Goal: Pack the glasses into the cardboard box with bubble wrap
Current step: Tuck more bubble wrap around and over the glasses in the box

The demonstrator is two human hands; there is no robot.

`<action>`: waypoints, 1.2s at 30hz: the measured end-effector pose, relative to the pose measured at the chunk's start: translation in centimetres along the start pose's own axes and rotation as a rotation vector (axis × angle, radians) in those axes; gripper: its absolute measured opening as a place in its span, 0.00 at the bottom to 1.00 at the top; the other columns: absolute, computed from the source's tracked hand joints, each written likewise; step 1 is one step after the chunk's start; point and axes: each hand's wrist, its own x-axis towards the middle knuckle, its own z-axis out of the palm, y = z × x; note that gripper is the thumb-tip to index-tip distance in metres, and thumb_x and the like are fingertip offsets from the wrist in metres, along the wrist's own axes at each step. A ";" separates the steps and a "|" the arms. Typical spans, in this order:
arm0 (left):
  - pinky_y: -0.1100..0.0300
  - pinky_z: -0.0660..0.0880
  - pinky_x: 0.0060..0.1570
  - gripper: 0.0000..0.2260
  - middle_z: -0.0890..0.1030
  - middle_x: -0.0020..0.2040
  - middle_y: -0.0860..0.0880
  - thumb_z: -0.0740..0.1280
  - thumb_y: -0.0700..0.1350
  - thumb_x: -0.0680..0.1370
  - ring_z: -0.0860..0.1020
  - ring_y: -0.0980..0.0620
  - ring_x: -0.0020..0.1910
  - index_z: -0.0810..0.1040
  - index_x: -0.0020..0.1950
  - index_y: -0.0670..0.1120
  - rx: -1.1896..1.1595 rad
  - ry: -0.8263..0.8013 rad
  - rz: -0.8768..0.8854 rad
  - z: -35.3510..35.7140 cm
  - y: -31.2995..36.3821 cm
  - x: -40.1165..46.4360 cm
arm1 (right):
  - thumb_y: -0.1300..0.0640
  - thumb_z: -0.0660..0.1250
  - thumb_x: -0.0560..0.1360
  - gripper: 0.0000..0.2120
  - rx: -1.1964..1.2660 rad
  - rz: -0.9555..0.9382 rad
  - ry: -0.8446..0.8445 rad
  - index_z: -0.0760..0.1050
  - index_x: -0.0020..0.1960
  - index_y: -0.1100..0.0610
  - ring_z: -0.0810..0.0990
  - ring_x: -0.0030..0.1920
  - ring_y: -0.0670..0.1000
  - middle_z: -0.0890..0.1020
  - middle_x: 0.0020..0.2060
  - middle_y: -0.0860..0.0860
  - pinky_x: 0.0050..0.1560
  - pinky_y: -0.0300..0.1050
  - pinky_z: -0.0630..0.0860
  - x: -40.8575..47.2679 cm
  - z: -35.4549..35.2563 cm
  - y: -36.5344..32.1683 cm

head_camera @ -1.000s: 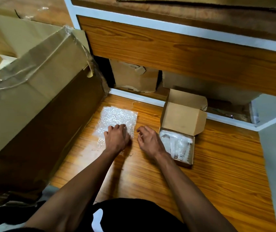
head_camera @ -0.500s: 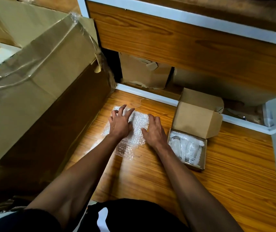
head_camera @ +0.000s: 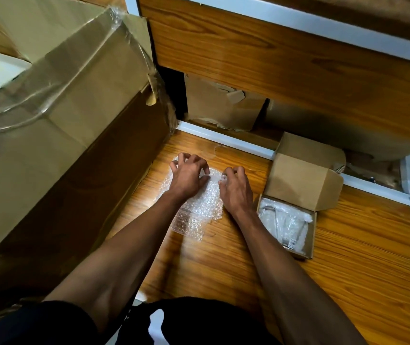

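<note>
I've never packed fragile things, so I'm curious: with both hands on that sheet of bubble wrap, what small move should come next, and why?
Probably lift the far edge of the clear bubble wrap sheet off the wooden floor. The left hand and right hand both curl their fingers at that edge, and the small open cardboard box beside them already holds wrapped items, so this sheet likely goes there next.

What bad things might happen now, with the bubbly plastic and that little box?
1. Both the left hand and the right hand claw at the far edge of the bubble wrap; the thin sheet might tear or slip free.
2. The small cardboard box sits right beside the right forearm, so a careless elbow could bump it and rattle the wrapped contents.
3. Its raised lid might flop shut.
</note>
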 end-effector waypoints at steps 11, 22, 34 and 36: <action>0.47 0.62 0.59 0.07 0.84 0.51 0.59 0.75 0.59 0.78 0.77 0.56 0.55 0.83 0.49 0.58 -0.272 0.007 0.028 -1.9 -0.4 -0.9 | 0.56 0.69 0.83 0.08 0.703 0.217 0.072 0.78 0.61 0.50 0.82 0.57 0.47 0.84 0.57 0.48 0.53 0.46 0.82 0.8 -3.8 0.2; 0.63 0.76 0.42 0.05 0.84 0.43 0.51 0.77 0.40 0.78 0.80 0.55 0.39 0.85 0.52 0.44 -1.069 -0.167 -0.091 -4.3 4.2 -3.1 | 0.53 0.80 0.73 0.13 0.873 0.274 -0.117 0.85 0.56 0.50 0.86 0.56 0.54 0.87 0.54 0.51 0.59 0.62 0.83 -2.0 -10.3 5.1; 0.58 0.81 0.45 0.32 0.84 0.63 0.41 0.81 0.42 0.72 0.85 0.47 0.54 0.74 0.75 0.44 -1.329 -0.336 -0.254 -2.2 9.2 -6.3 | 0.66 0.71 0.79 0.08 1.175 0.508 0.110 0.80 0.57 0.57 0.84 0.59 0.56 0.86 0.56 0.56 0.64 0.50 0.80 -8.1 -13.9 7.2; 0.59 0.80 0.46 0.39 0.81 0.68 0.41 0.81 0.42 0.73 0.84 0.49 0.54 0.66 0.80 0.42 -1.255 -0.359 -0.287 -1.5 9.7 -7.3 | 0.66 0.70 0.80 0.08 1.220 0.543 0.138 0.79 0.57 0.56 0.84 0.57 0.54 0.85 0.57 0.58 0.63 0.51 0.79 -9.4 -14.1 7.0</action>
